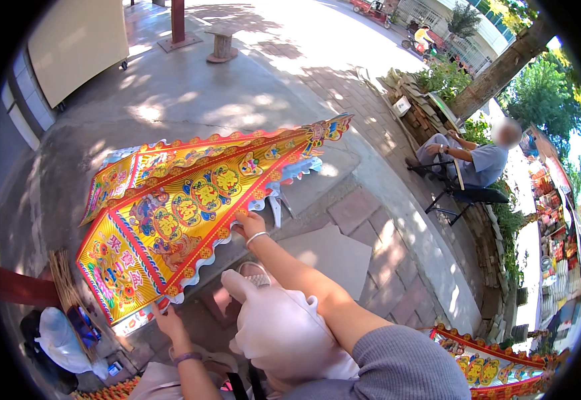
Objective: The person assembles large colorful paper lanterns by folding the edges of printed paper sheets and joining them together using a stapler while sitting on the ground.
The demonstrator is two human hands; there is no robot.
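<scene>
A large folded paper decoration (204, 197), yellow with red borders, scalloped edges and colourful printed patterns, stretches out in front of me. Its narrow end points to the far right, and its two long sides rise from a fold. My right hand (253, 227), with a bangle at the wrist, pinches the near long edge around its middle. At the near left corner, the thumb and fingers of my left hand (170, 323) are closed on the lower border. The undersides of both grips are hidden by the paper.
A grey board (336, 260) lies on the paving by my right forearm. Sticks (69, 290) and a white plastic bag (64, 337) are at the left. Another similar decoration (490, 363) lies lower right. A person (480, 163) sits on a chair; a spool-shaped stool (222, 48) stands far off.
</scene>
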